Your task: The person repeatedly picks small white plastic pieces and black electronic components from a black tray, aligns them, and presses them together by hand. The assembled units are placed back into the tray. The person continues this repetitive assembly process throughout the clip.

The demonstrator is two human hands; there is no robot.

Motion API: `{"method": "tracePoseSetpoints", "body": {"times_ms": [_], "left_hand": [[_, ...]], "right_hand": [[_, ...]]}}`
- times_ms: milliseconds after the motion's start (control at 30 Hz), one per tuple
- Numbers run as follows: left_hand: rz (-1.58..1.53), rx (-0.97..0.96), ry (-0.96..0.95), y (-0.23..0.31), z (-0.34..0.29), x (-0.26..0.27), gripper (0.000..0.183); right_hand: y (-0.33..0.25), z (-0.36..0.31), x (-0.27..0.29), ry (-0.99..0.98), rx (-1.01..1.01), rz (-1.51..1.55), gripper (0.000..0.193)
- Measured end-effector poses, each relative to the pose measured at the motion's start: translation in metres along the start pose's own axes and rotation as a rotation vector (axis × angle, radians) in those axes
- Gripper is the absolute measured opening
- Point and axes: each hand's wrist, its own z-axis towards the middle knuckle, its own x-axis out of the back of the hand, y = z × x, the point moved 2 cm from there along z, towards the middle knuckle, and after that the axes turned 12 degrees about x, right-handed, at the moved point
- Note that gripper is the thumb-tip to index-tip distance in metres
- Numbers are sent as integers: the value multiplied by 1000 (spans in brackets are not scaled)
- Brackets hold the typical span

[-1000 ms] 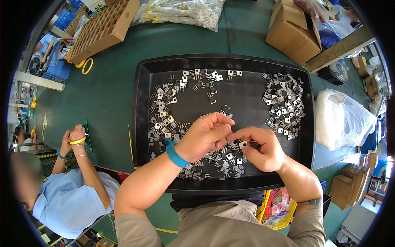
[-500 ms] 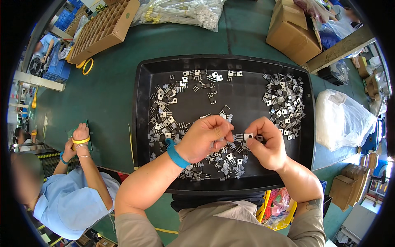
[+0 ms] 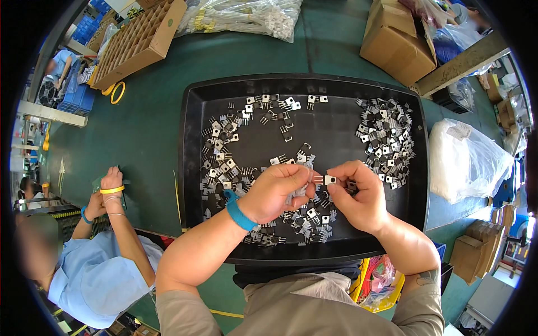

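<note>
A wide black tray [image 3: 305, 255] lies in front of me, with many three-legged transistors strewn in it. Between the thumb and fingers of my right hand [image 3: 361, 199] is one transistor [image 3: 330, 180], its metal tab toward that hand and its legs pointing left. My left hand [image 3: 280, 190] is closed, thumb against forefinger, with the fingertips right at those legs. Something greyish shows under its curled fingers, too hidden to name. Loose transistors and grey comb-shaped pieces lie below both hands. A denser heap of transistors [image 3: 386, 143] is at the tray's right side.
A divided cardboard box [image 3: 137, 47] and a bag of white cables [image 3: 241, 19] stand at the back. An open carton [image 3: 398, 42] is back right, a clear plastic bag [image 3: 465, 162] right of the tray. A co-worker in blue [image 3: 106, 269] sits at left.
My right hand has brought the transistor slightly left, so its legs now meet the left fingertips. My left hand has barely moved.
</note>
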Motion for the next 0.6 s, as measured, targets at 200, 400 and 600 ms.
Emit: {"method": "tracePoseSetpoints", "body": {"times_ms": [200, 400, 600], "left_hand": [[62, -18, -41, -2, 0, 0, 28], [163, -16, -7, -2, 0, -1, 25], [90, -57, 43, 1, 0, 0, 18]], "right_hand": [[-1, 1, -1, -5, -22, -57, 17], [-2, 2, -1, -31, -9, -109, 17], [-3, 3, 5, -52, -146, 53, 15]]}}
